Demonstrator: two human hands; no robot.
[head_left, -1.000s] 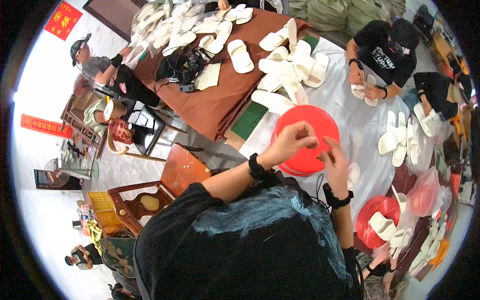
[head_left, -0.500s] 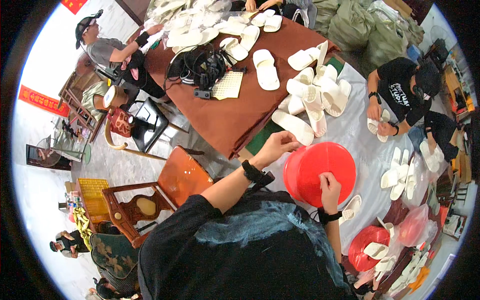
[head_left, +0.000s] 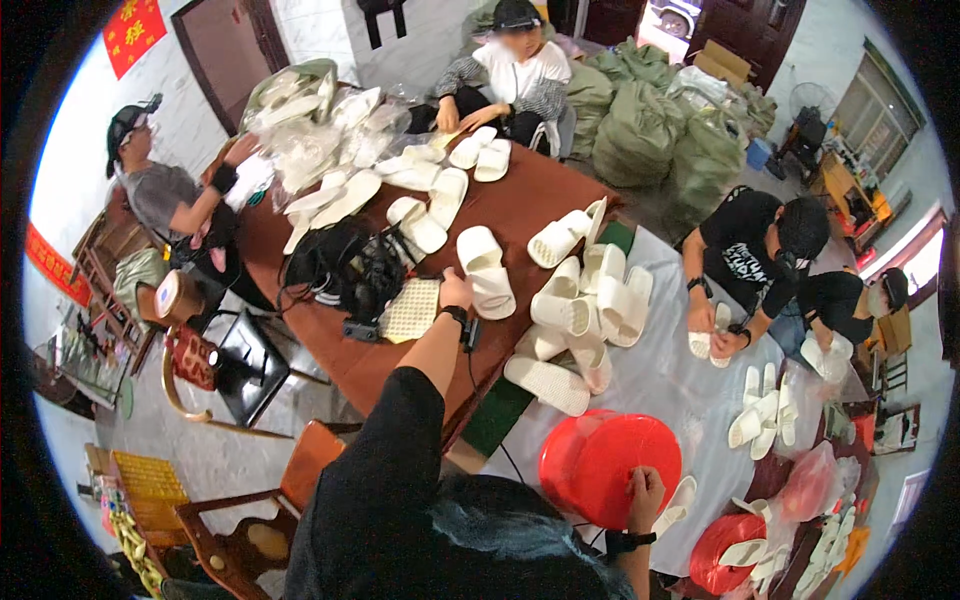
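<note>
My left hand point(head_left: 456, 290) reaches over the brown-covered table, its fingers curled at the right edge of a pale yellow sheet with rows of small dots point(head_left: 408, 312). Whether the fingertips hold anything is hidden. A pair of white slippers point(head_left: 486, 272) lies just right of that hand. My right hand point(head_left: 646, 497) is pinched closed over the flat top of a shiny red drum-shaped thing point(head_left: 590, 460); anything between its fingers is too small to make out. Several white slippers point(head_left: 590, 320) lie piled beyond the red drum.
A tangle of black cables and devices point(head_left: 340, 265) sits left of the sheet. Co-workers handle slippers at the right point(head_left: 745, 270) and sit at the far side. Wooden chairs point(head_left: 315, 465) stand at the left. A flatter red roll point(head_left: 725, 555) lies at the lower right.
My left hand has moved from beside the red drum, forward and left to the dotted sheet. The view has tilted up; my right hand stays over the drum.
</note>
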